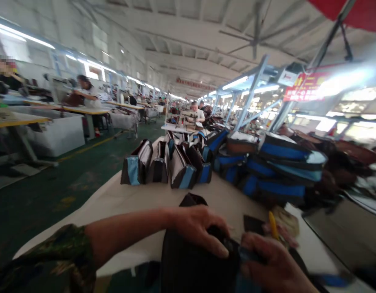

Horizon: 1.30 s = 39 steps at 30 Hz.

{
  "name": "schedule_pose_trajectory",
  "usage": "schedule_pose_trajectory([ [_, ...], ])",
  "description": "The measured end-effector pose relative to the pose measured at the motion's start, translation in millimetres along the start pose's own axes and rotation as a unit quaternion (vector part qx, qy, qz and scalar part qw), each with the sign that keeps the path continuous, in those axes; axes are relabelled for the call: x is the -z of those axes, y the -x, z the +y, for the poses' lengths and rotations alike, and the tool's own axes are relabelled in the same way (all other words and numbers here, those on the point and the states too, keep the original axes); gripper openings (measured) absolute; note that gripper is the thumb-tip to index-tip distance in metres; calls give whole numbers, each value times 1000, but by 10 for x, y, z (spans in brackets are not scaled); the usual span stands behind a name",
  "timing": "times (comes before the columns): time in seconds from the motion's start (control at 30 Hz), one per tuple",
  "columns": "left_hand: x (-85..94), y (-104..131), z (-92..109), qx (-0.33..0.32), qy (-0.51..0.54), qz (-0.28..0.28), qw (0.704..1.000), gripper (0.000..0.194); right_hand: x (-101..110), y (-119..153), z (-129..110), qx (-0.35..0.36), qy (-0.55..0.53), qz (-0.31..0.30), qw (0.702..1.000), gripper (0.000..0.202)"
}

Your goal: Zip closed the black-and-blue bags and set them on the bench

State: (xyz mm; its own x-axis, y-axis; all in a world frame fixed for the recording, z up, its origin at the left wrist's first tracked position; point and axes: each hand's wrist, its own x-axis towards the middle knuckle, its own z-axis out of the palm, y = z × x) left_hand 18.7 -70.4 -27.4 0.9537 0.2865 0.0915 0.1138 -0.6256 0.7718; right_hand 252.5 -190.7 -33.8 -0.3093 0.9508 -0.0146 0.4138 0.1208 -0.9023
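A black fabric bag (194, 260) stands at the near edge of the pale table, close to the camera. Over its upper part lies my left hand (200, 228), fingers curled round the rim with the thumb along the top, gripping it. At the bag's right side my right hand (267, 258) pinches an edge with a blue-grey strip, its thumb and fingers pressed together. Motion blur softens both hands, and the inside of the bag is dark.
Beyond the hands, several open bags (183, 167) stand in rows on the table (129, 203). Blue and black bags (279, 162) are piled at right. A yellow-handled tool (272, 225) lies near scraps by my right hand. People sit at sewing tables further off.
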Motion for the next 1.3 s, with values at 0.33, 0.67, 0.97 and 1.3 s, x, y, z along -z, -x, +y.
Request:
schedule_pose_trajectory([
  [0.33, 52, -248, 199, 19, 114, -95, 989, 46, -21, 175, -152, -33, -108, 33, 993, 32],
  [0.67, -91, -334, 246, 83, 169, -99, 977, 41, 91, 252, -150, -37, -98, -26, 994, 27],
  [0.97, -152, -353, 351, 110, 178, -82, 974, 25, 71, 254, -255, -37, -28, 9, 999, 25],
  [1.3, -160, -328, 354, 128, 201, -78, 968, 36, 7, 225, -172, -45, -86, 10, 995, 23],
])
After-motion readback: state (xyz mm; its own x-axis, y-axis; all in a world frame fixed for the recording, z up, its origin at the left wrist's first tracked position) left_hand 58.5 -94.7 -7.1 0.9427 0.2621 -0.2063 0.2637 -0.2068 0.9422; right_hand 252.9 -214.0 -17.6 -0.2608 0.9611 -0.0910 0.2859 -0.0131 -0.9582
